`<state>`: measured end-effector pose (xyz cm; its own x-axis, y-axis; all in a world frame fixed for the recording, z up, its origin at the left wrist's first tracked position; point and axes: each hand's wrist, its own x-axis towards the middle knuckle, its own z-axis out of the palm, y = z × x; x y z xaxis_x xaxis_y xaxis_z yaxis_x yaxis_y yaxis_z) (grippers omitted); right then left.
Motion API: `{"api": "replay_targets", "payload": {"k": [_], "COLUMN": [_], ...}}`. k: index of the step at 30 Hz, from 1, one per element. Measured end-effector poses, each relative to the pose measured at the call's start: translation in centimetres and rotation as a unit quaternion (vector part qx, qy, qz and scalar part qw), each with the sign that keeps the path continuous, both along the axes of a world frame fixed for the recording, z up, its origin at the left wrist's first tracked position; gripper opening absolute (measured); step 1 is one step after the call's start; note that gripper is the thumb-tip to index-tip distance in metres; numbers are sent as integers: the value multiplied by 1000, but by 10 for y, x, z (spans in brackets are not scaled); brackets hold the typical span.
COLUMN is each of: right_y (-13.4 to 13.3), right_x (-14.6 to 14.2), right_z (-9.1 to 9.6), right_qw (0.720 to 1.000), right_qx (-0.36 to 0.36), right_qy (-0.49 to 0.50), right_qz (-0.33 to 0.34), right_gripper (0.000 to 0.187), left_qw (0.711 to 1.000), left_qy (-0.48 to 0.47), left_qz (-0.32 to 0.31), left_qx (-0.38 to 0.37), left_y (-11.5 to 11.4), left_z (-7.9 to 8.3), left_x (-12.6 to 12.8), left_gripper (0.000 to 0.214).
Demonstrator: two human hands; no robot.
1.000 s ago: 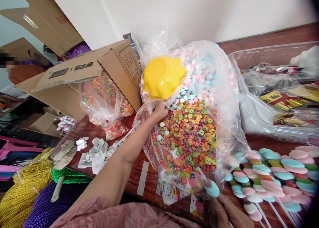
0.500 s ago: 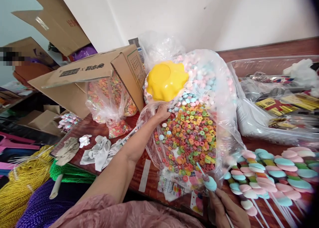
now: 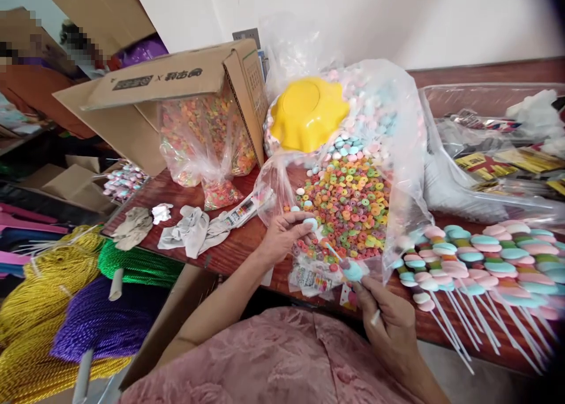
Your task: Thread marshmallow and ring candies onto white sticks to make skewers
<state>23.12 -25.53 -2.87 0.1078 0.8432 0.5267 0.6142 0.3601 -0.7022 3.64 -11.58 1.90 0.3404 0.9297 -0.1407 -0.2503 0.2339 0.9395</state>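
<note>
My left hand (image 3: 282, 237) is pinched on a pale blue round candy (image 3: 310, 222) at the near edge of an open clear bag of coloured ring candies (image 3: 348, 207). My right hand (image 3: 388, 318) grips a thin white stick (image 3: 375, 317) whose upper part carries a blue candy (image 3: 353, 270) and a small ring. The stick's tip points up toward my left hand. A yellow wavy bowl (image 3: 309, 114) lies upside down on the pastel candies at the back of the bag.
Finished candy sticks (image 3: 477, 265) lie in a row on the red-brown table (image 3: 241, 251) at right. A cardboard box (image 3: 185, 92) with another candy bag (image 3: 203, 139) stands at left. Crumpled gloves (image 3: 192, 236), yarn bundles (image 3: 53, 310) and clear bags of packets (image 3: 498, 151) surround the spot.
My left hand has left the bag's far side near the yellow bowl and come back toward me with a blue candy. The right hand raised the stick toward it. The camera shifted.
</note>
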Motion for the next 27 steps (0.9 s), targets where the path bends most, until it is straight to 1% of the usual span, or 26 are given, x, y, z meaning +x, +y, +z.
{"api": "replay_targets", "payload": {"k": [1,3,6,8,11,17,21,24,27], "right_y": [2,5,4,1,-5,-12,-13,-12,-12], "right_x": [-4,-10,-14,-15,-15,-11,-13,-15,-15], "right_z": [4,10,13,13,11,7,7,8,8], "right_qw": [1000,999,997,997,996,996,994,991,986], "right_qx": [5,0,-24,-38,-55,-53,-64,-79,-82], "right_qy": [-18,-46,-68,-70,-68,-77,-88,-107,-142], "right_qz": [9,18,19,18,21,12,12,24,35], "right_gripper": [18,18,18,19,20,23,20,22,24], "left_qw": [1000,997,993,991,991,990,989,991,990], "left_qy": [-23,-58,-89,-100,-105,-113,-116,-75,-20], "left_qz": [15,42,68,81,81,74,92,112,120], "left_qx": [-13,-25,-27,-25,-23,-30,-21,7,77], "left_y": [-11,-26,-36,-39,-41,-44,-46,-46,-45], "left_z": [-2,-5,-10,-11,-13,-20,-27,-31,-35], "left_x": [-1,-1,-2,-2,-3,0,1,-1,-6], "left_gripper": [43,44,43,42,41,42,40,40,36]}}
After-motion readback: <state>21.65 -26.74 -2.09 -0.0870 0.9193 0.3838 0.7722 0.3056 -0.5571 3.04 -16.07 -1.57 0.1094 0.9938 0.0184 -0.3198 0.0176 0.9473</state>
